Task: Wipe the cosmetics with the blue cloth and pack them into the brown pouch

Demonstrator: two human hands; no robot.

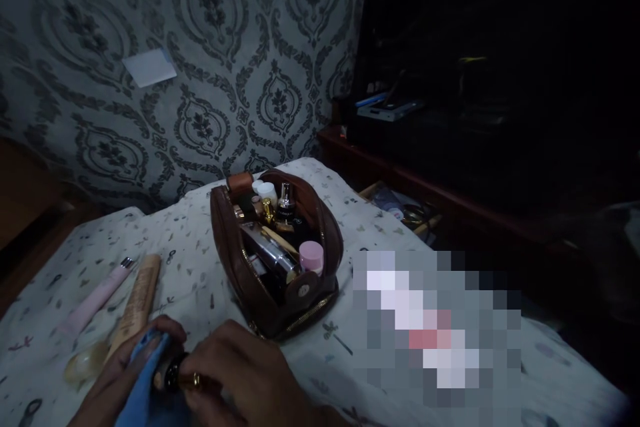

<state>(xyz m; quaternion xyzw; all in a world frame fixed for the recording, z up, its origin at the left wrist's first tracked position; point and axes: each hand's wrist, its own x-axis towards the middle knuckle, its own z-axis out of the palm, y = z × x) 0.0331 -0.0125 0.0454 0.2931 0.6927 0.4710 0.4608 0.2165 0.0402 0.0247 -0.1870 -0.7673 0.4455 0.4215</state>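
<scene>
My left hand point(113, 383) is closed round a blue cloth point(143, 387), which is wrapped against a small dark, glossy cosmetic container point(170, 373). The container has a gold band point(196, 381) at its right side. My right hand point(245, 370) pinches it by that gold end; its fingertips partly hide it. Just beyond my hands stands a brown toiletry bag point(230, 273), unzipped and filled with cosmetics, among them a pink-lidded jar point(311, 256), a silver tube point(270, 247) and a black bottle with a silver cap point(286, 203).
Left of my hands lie a beige tube point(140, 293), a pink tube point(97, 297) and a pale round item point(86, 363). All rest on a patterned sheet point(200, 300). A pixelated patch covers something on the right. Behind it are an open drawer point(425, 227) and dark furniture.
</scene>
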